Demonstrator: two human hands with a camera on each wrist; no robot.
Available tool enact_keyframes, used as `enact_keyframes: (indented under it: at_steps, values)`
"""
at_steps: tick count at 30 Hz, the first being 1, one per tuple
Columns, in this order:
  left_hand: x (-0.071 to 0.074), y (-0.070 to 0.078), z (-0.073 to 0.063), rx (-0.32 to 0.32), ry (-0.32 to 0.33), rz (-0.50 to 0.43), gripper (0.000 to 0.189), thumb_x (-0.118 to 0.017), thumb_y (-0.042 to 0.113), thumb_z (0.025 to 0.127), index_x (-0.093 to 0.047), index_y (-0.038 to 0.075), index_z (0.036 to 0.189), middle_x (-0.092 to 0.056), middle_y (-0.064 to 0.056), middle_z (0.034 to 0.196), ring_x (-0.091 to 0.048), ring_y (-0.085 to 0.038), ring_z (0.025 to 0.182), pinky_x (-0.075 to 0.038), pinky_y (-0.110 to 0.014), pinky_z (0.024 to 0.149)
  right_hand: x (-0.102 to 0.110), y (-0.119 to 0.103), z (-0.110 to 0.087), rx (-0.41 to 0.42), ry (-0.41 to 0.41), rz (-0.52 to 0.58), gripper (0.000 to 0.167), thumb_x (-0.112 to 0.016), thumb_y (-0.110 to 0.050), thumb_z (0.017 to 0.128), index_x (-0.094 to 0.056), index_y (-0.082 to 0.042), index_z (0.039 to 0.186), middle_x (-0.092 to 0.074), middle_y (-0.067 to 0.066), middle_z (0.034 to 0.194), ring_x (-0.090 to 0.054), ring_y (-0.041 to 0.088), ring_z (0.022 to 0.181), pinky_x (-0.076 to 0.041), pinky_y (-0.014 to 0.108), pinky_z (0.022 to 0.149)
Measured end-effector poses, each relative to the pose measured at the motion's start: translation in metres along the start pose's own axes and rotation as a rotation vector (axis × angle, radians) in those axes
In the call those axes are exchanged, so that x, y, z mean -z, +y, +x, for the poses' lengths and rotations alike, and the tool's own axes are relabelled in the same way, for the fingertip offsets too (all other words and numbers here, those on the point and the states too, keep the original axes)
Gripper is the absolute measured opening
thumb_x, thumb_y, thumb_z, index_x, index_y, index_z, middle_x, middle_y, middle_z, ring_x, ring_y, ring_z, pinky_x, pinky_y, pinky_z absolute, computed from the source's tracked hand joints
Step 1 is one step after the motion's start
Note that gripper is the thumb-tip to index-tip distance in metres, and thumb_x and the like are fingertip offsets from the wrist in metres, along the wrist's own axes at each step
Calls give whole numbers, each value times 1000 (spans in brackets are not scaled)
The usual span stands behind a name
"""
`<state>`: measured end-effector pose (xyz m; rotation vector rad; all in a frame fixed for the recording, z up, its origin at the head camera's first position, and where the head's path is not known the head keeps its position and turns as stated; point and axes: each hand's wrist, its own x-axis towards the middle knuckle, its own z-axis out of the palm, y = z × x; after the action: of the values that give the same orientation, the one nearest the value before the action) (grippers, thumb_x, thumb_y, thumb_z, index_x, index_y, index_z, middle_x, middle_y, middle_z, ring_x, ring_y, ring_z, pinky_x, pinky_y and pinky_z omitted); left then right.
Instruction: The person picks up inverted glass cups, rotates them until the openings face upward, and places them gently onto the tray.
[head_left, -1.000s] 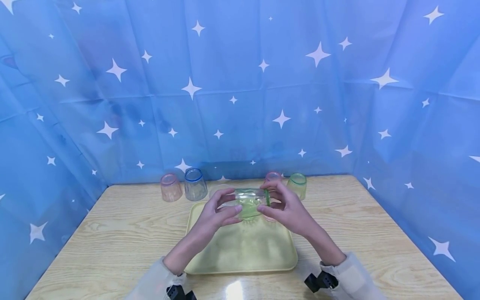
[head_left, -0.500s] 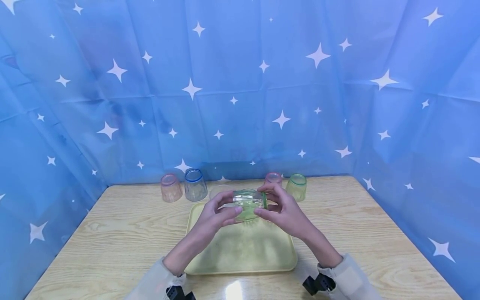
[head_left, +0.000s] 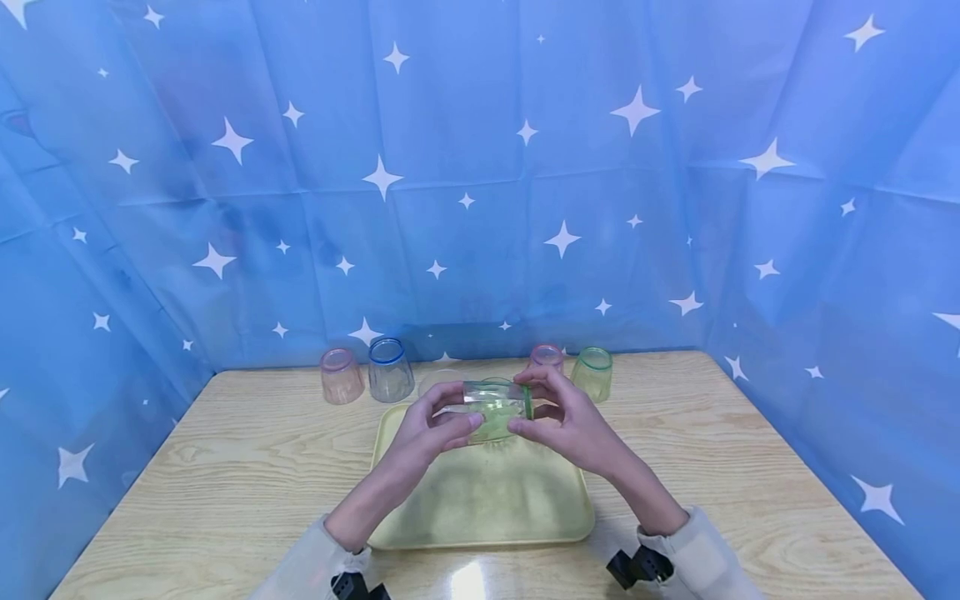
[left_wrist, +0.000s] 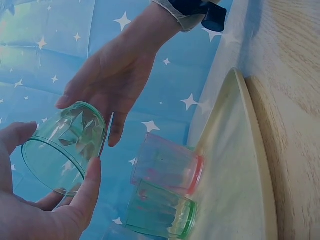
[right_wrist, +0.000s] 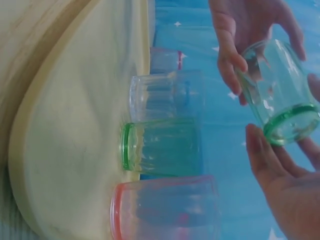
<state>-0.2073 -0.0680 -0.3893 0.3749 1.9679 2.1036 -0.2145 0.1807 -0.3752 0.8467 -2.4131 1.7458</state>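
Observation:
A clear green-tinted drinking glass (head_left: 495, 410) lies sideways in the air above the tray (head_left: 495, 508). My left hand (head_left: 442, 421) grips it around the open-mouth end, thumb in front and fingers curled behind. At the other end, by the thick green base, my right hand (head_left: 558, 417) holds it between thumb and fingers. In the right wrist view that base (right_wrist: 292, 122) shows plainly. Upright at the tray's far side stand a clear glass (right_wrist: 165, 97), a green glass (right_wrist: 160, 147) and a pink glass (right_wrist: 165, 210); in the head view my hands partly hide them.
Behind the tray on the wooden table (head_left: 247, 467), a pink glass (head_left: 342, 379) and a blue-ringed glass (head_left: 391, 371) stand upside down at left. Another pink glass (head_left: 547, 357) and a green one (head_left: 593, 375) stand at right. A starry blue curtain (head_left: 465, 167) encloses the table.
Both hands and the held glass have shifted slightly left, with the right hand moving a little closer in. The grip stays on both ends, and the standing glasses have not moved.

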Motion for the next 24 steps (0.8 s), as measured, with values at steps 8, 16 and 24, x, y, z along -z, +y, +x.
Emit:
enact_keyframes:
  at_steps: [8, 16, 24]
  values:
    - [2, 0, -2, -16, 9, 6, 64, -73, 25, 91, -47, 9, 148, -54, -15, 147, -65, -13, 115, -57, -34, 97, 11, 0, -2, 6, 3, -15, 53, -80, -8, 89, -55, -9, 135, -61, 17, 133, -65, 33, 116, -63, 35, 93]
    - [4, 2, -4, -56, 48, 1, 63, -74, 22, 91, -48, 10, 147, -54, -14, 143, -65, -15, 113, -57, -33, 93, 19, 4, -3, 15, -31, -97, 54, -83, -13, 87, -58, -5, 134, -65, 15, 127, -68, 35, 112, -63, 34, 88]
    - [6, 6, -6, -91, 66, 15, 63, -74, 21, 90, -48, 7, 147, -52, -17, 144, -64, -15, 114, -57, -29, 92, 26, 9, -9, -16, -55, -158, 51, -82, -18, 89, -59, -6, 133, -69, 21, 118, -71, 33, 105, -63, 32, 86]
